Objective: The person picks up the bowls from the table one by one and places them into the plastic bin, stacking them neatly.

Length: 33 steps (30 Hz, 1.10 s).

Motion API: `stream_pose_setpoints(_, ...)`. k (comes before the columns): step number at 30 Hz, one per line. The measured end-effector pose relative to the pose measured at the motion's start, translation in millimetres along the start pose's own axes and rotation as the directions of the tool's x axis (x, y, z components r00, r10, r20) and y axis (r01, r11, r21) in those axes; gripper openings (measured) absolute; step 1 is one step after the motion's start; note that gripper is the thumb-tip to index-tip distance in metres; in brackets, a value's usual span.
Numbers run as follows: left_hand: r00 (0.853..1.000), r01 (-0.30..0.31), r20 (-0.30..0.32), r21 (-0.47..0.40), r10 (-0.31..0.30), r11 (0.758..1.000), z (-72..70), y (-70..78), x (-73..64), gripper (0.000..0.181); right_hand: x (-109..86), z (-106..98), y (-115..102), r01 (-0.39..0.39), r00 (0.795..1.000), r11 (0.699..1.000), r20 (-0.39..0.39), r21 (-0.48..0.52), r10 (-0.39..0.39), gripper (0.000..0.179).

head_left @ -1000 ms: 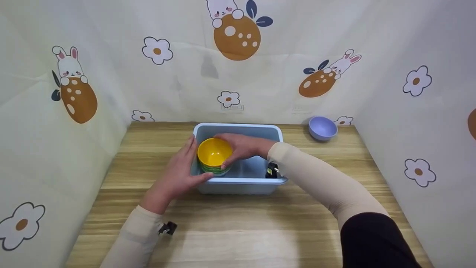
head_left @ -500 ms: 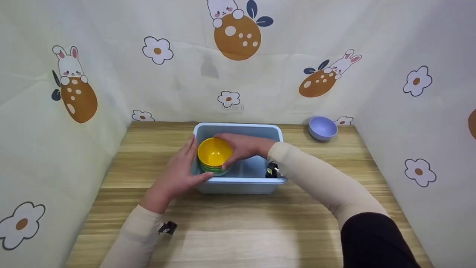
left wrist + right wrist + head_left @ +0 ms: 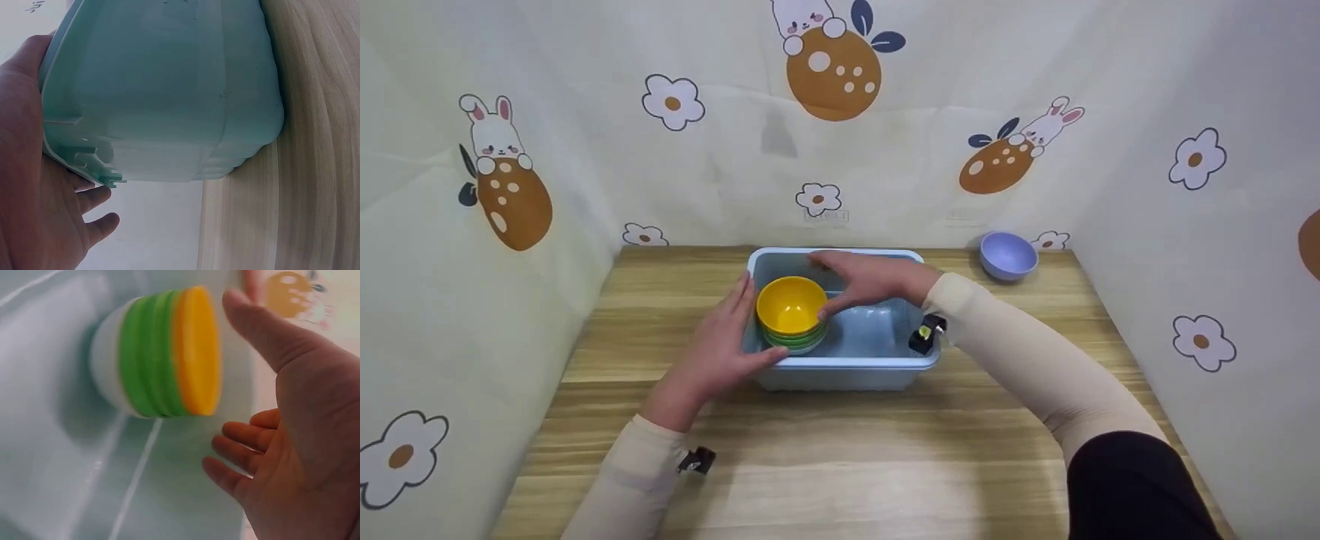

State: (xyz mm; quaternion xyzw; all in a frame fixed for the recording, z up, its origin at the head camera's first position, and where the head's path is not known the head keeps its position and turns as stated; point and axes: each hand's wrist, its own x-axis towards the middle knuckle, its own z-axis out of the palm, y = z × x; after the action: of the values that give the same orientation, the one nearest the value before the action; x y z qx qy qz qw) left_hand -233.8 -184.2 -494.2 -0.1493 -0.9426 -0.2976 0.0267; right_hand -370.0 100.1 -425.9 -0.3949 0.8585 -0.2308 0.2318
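Note:
A stack of bowls [image 3: 793, 306], yellow on top with green ones and a pale one beneath, stands in the left part of a light blue plastic bin [image 3: 840, 375]. My right hand [image 3: 877, 279] hovers over the bin just right of the stack. The right wrist view shows its thumb and fingers spread, apart from the bowls [image 3: 163, 354], with nothing between them. At the bin's front left corner, my left hand [image 3: 718, 341] rests against the rim, thumb along the front edge and fingers extended along the left side. The left wrist view shows these fingers [image 3: 98, 225] loosely straight by the bin's wall [image 3: 157, 95].
A purple bowl [image 3: 1009, 256] sits on the wooden table [image 3: 840, 465] at the back right, near the wall. Cloth walls [image 3: 720, 172] printed with rabbits and flowers enclose the table at the back and sides.
My right hand has let go of the bowl stack and moved to the right, its fingers clear of the yellow rim. The left hand and the bin have stayed in place.

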Motion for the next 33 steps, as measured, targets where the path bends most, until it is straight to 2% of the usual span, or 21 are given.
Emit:
stream_pose_setpoints(8,1.0,0.017,0.004,-0.015,-0.017,1.0,-1.0,0.2,0.5,0.126,-45.9,-33.6,9.2,0.004,0.99,0.996,-0.141,0.089,0.009,0.102)
stream_pose_setpoints(13,1.0,0.009,0.004,-0.009,-0.009,1.0,0.0,-1.6,0.6,0.125,-75.5,-45.1,26.6,0.024,0.961,0.994,-0.276,0.107,0.007,0.091)
stream_pose_setpoints(16,1.0,0.008,0.005,-0.005,-0.008,1.0,0.3,-1.2,0.8,0.124,-96.7,-49.0,41.2,0.035,0.924,0.994,-0.382,0.106,0.008,0.085)
stream_pose_setpoints(22,1.0,0.011,0.01,0.003,-0.011,1.0,-0.1,-1.0,1.3,0.124,-134.2,-48.3,74.7,0.021,0.825,0.992,-0.562,0.127,0.055,0.08)
stream_pose_setpoints(29,1.0,0.015,0.006,-0.006,-0.015,1.0,0.6,-1.5,1.3,0.126,-159.9,-34.6,115.5,-0.056,0.743,0.991,-0.658,0.119,0.121,0.081)
stream_pose_setpoints(33,1.0,0.017,0.003,-0.013,-0.017,1.0,1.7,-1.5,0.7,0.125,-171.5,-29.9,133.8,-0.106,0.685,0.982,-0.704,0.158,0.187,0.081)
